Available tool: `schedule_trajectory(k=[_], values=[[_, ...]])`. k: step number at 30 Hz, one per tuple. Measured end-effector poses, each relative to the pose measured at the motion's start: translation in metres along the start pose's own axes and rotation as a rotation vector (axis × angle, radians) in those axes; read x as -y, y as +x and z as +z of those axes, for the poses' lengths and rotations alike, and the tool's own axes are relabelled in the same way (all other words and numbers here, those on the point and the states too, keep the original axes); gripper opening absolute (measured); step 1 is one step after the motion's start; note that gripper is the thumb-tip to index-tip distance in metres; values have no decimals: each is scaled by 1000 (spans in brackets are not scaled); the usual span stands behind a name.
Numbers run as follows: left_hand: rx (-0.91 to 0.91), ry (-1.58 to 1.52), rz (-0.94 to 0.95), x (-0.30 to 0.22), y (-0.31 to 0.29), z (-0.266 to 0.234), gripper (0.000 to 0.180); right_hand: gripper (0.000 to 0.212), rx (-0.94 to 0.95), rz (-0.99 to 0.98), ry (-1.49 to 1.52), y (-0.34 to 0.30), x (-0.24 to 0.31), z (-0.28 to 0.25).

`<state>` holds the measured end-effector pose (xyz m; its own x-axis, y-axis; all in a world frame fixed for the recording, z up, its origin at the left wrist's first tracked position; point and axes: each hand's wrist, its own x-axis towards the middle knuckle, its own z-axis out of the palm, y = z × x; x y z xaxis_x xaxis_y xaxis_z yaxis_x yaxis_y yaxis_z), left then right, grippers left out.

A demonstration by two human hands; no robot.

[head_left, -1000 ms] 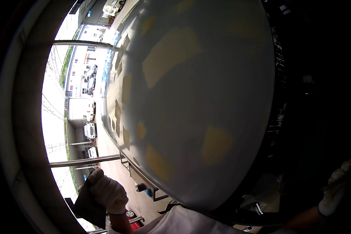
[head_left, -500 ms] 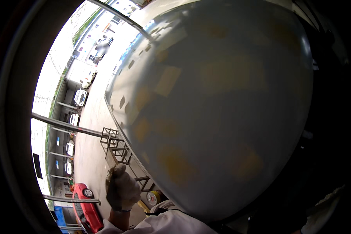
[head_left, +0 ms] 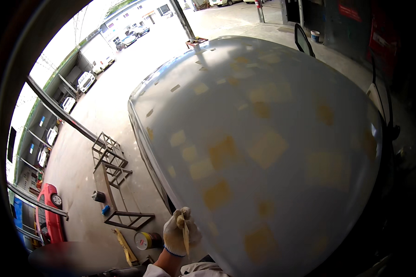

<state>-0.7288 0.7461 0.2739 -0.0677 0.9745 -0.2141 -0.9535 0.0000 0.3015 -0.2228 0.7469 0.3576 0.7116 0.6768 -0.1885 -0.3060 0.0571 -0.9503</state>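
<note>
A large grey vehicle roof panel (head_left: 235,171), dotted with yellow and cream filler patches, fills the middle of the view. My left hand (head_left: 175,234), in a pale work glove with a blue-edged cuff, is raised beside the panel's near left edge. Its fingers are closed on a thin flat tan piece (head_left: 186,237), seen nearly edge-on and pointing down; its exact kind I cannot tell. My right hand does not show; the lower right is too dark to make anything out.
Metal frame stands (head_left: 111,150) and a low bench (head_left: 129,217) stand on the floor at left, with a dark cup (head_left: 98,196) there. A round tin (head_left: 145,240) lies nearer. A red car (head_left: 49,214), a post (head_left: 182,21) and a wing mirror (head_left: 303,40) are farther off.
The view has shifted, showing more of the floor at left and the panel's far end. My left hand now appears farther right, against the panel's edge, still gripping the flat piece.
</note>
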Motion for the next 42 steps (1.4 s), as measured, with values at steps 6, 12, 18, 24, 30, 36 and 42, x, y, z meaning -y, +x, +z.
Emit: schedule_trajectory(k=[6,12,18,24,30,36,42], values=[[-152,-14,137,-60,18,-7,24,33,63,39,-81,-47,6,72],[-167,-50,164,-90,23,-47,28,36,113,91,-75,-61,2,99],[-133,-114,135,-102,35,-56,30,38,191,161,46,-77,4,116],[-148,-203,140,-106,38,-66,30,37,154,77,-52,-89,3,134],[-124,-195,170,-111,36,-80,29,37,103,4,-130,-100,1,150],[-142,-213,216,-115,36,-78,27,35,160,-12,-111,-104,4,154],[-115,-212,250,-117,38,-68,25,34,240,-34,-159,-108,5,150]])
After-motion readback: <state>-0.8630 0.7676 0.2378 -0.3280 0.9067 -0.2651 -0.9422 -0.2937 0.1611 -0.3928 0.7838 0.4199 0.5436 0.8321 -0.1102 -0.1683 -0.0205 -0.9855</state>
